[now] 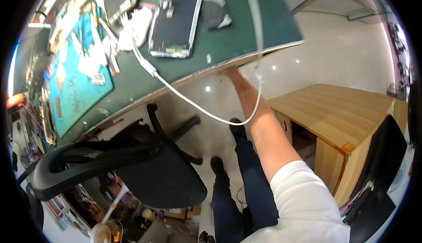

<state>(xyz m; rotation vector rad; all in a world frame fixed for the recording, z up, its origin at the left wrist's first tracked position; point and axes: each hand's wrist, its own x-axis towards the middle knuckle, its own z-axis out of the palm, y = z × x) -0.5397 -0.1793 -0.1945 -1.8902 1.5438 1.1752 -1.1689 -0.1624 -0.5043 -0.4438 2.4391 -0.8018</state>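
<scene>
My right hand (229, 72) reaches from my bare forearm to the front edge of the green desk mat (241, 27), its fingers mostly hidden at or under the edge. A white cable (198, 109) loops down in front of the edge and crosses my forearm; one branch runs up across the mat. Above my hand lie a disassembled tablet or phone panel (173, 23) with a dark back and silver rim, and a dark grey piece (216, 16). A white connector (149, 67) on the cable rests near the panel. My left hand is out of view.
Left on the desk are a teal silicone mat (63, 106) with scattered tools and parts, and an opened device (118, 3). Below stand a black office chair (158, 177) and my legs. At right are a wooden cabinet (334, 102) and a black screen (382, 155).
</scene>
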